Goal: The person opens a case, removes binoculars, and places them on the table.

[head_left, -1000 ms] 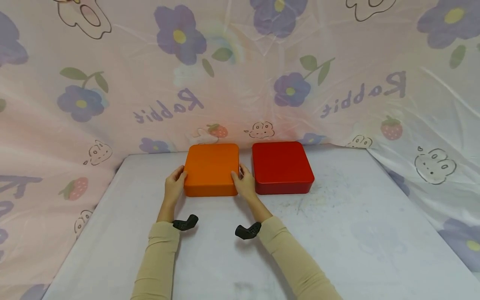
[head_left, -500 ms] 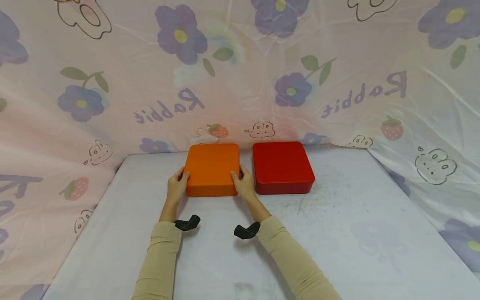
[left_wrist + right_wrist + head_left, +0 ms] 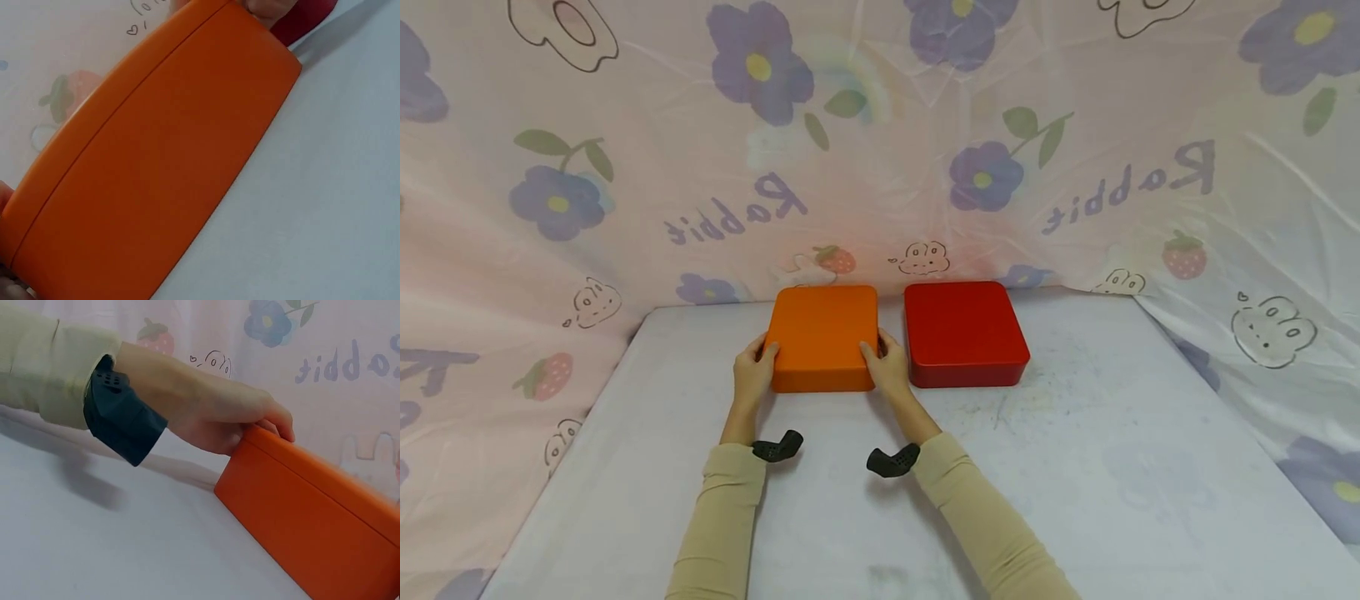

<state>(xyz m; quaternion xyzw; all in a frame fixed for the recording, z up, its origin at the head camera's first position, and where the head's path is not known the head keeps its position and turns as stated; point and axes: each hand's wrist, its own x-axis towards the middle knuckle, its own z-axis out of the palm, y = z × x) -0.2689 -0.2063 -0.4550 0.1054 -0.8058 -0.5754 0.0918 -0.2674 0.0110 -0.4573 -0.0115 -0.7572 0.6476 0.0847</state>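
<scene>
An orange box point(image 3: 824, 337), square with rounded corners, rests on the white table. A thin seam below its top edge shows in the left wrist view, and its lid point(image 3: 125, 87) sits down on it. My left hand point(image 3: 752, 373) grips the box's left side, thumb on the top edge and fingers down the side. Opposite it, my right hand point(image 3: 890, 367) grips the right side in the same way, partly in the gap beside a red box point(image 3: 964, 333). Most fingertips are hidden behind the orange box's sides.
The red box stands close to the right of the orange one. Behind both hangs a patterned cloth point(image 3: 880, 167) with flowers and rabbits. The white table point(image 3: 1112, 483) stretches out to the front and both sides. A dark camera mount point(image 3: 778, 447) sits on each wrist.
My left hand and forearm have shifted slightly to the right, its thumb now further onto the orange box's edge. The right hand and both boxes look nearly unmoved.
</scene>
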